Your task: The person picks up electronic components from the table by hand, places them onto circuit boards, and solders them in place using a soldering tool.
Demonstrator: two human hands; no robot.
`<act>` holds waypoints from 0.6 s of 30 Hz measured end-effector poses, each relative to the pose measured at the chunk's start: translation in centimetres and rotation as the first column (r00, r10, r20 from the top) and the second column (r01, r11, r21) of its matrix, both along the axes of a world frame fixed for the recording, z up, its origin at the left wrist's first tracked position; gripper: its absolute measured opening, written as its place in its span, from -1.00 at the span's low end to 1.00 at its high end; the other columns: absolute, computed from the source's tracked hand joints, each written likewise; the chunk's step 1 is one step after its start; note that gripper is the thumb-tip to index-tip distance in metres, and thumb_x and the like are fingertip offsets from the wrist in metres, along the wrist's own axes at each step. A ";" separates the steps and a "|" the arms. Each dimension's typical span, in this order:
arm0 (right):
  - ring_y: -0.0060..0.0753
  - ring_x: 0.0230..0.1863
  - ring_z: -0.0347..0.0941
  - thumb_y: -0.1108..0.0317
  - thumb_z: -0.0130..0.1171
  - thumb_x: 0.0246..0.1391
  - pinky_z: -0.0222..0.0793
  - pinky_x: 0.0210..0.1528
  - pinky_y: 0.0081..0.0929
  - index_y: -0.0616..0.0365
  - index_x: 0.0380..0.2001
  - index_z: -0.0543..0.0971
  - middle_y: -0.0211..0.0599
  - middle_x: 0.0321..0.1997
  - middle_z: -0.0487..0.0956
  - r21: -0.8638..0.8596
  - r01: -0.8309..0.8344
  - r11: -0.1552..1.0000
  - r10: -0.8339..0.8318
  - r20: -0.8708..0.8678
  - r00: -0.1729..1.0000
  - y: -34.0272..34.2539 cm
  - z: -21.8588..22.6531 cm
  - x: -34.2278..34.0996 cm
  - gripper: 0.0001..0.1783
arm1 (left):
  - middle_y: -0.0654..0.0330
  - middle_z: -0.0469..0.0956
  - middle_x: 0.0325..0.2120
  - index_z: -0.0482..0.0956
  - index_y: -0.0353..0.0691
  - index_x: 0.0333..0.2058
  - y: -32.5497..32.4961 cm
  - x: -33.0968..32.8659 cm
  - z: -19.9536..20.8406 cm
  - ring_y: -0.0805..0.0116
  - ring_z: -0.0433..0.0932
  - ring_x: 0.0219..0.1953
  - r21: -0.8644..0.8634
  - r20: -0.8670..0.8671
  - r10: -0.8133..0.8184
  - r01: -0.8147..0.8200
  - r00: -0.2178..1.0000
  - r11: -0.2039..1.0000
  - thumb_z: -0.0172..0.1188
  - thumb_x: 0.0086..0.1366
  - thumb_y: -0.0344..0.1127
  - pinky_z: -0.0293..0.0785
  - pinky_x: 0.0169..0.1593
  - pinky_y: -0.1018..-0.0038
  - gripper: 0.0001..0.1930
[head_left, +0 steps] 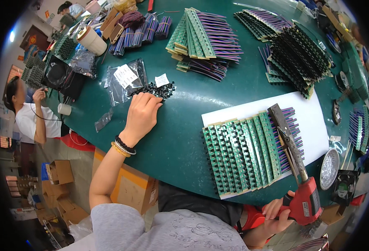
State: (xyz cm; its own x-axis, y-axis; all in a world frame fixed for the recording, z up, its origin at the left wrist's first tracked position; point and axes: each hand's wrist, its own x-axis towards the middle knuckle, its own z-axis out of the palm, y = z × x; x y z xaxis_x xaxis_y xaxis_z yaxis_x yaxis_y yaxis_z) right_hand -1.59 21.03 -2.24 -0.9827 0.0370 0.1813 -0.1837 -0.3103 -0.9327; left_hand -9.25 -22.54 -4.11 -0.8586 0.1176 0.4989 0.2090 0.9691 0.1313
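Note:
My left hand [142,112] reaches to a small pile of black parts [164,89], its fingers drawn together at the pile's near edge; what they pinch is hidden. A clear plastic bag [118,91] with a white label lies beside the pile. Low on the right, my right hand [276,214] grips a red soldering gun [305,206], its metal nozzle pointing up and left over the boards. Several narrow green circuit boards [238,154] lie side by side on a white sheet [312,121], black parts along many of them. A dark metal bar [279,119] rests across their purple wires.
Stacks of wired boards [199,37] and black-studded boards [299,56] stand at the back. Bundled wires [138,35] and a lidded cup [91,41] are at the far left. An oval metal dish [329,168] sits right of the sheet. Another person [40,117] sits at the left.

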 end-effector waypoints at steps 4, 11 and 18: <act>-0.59 -0.81 0.14 0.12 0.04 0.33 0.21 -0.75 -0.57 0.49 0.20 0.19 -0.44 -0.75 0.25 -0.006 0.007 1.000 -0.007 0.003 1.000 -0.1 0.0 0.2 -0.35 | 0.17 0.43 -0.41 0.55 -0.28 -0.35 0.5 -0.2 0.2 0.17 0.41 -0.31 -0.133 0.022 0.041 -0.038 0.999 0.990 0.28 0.11 -0.51 0.31 -0.21 0.29 -0.88; -0.59 -0.80 0.15 0.13 0.02 0.34 0.22 -0.73 -0.55 0.47 0.21 0.20 -0.45 -0.74 0.25 -0.021 0.012 1.000 -0.011 0.023 1.000 0.0 -0.3 0.4 -0.37 | 0.14 0.45 -0.39 0.49 -0.28 -0.35 1.7 -0.2 1.0 0.12 0.44 -0.31 -0.205 0.041 0.065 -0.055 0.997 0.977 0.26 0.09 -0.56 0.34 -0.17 0.28 -0.84; -0.59 -0.79 0.14 0.15 -0.02 0.36 0.24 -0.72 -0.55 0.45 0.22 0.19 -0.45 -0.73 0.25 -0.039 -0.005 0.999 0.007 0.057 0.998 0.0 -0.6 0.6 -0.40 | 0.08 0.50 -0.46 0.43 -0.34 -0.40 3.1 0.6 0.5 0.10 0.53 -0.36 0.221 0.186 0.091 -0.132 0.978 0.966 0.23 0.05 -0.62 0.48 -0.25 0.31 -0.83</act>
State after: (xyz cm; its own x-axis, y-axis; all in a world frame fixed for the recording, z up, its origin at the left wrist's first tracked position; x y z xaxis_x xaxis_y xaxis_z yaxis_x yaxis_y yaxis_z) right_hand -1.04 21.02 -2.88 -0.9917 0.0366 0.1230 -0.1281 -0.3475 -0.9289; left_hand -8.68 -19.43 -3.65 -0.9350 -0.0849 0.3442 0.0556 0.9237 0.3790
